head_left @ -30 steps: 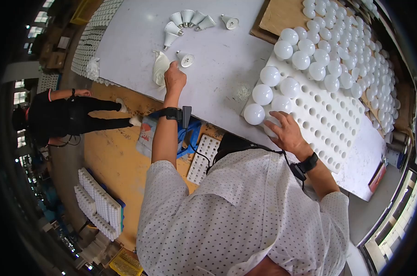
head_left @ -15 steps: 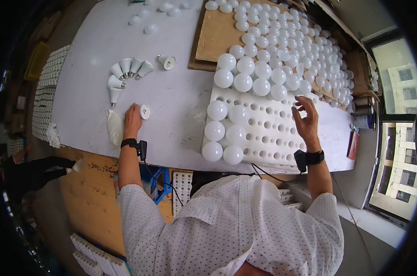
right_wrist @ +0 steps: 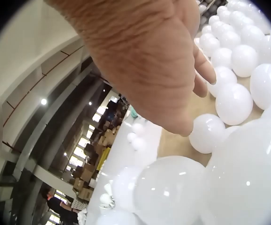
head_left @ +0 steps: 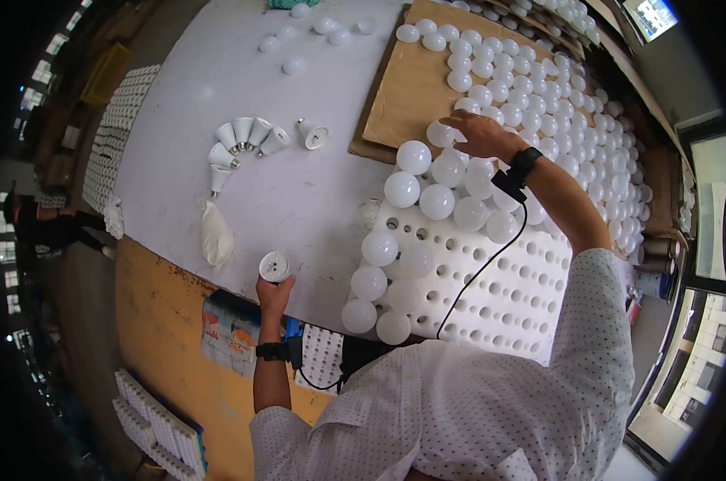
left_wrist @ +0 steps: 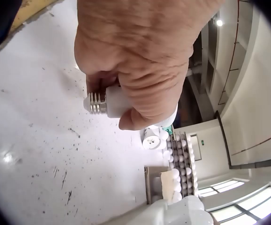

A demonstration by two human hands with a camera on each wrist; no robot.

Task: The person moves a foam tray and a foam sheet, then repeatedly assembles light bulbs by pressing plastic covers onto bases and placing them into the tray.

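Note:
In the head view the left hand [head_left: 274, 298] grips a white bulb base [head_left: 274, 267], its round open face up, near the table's front edge. The left wrist view shows the fingers and thumb of the left hand [left_wrist: 135, 65] curled round that base, its metal screw cap [left_wrist: 96, 103] pointing left. The right hand [head_left: 485, 135] reaches over the white globes, fingers extended, beside a globe [head_left: 440, 134] at the cardboard's edge. In the right wrist view the thumb of the right hand [right_wrist: 149, 70] is by a globe [right_wrist: 207, 133]; whether they touch I cannot tell.
White foam tray [head_left: 491, 280] with rows of holes carries globes on its left and far sides. Several bulb bases [head_left: 242, 133] stand in an arc on the table [head_left: 299, 192], near a white cloth [head_left: 216, 234]. Many globes cover the cardboard [head_left: 411, 80]. A person [head_left: 50, 228] is at far left.
The left hand has drawn the bulb base back toward the table's front edge and raised it. The right hand has moved from above the tray to the globes by the cardboard.

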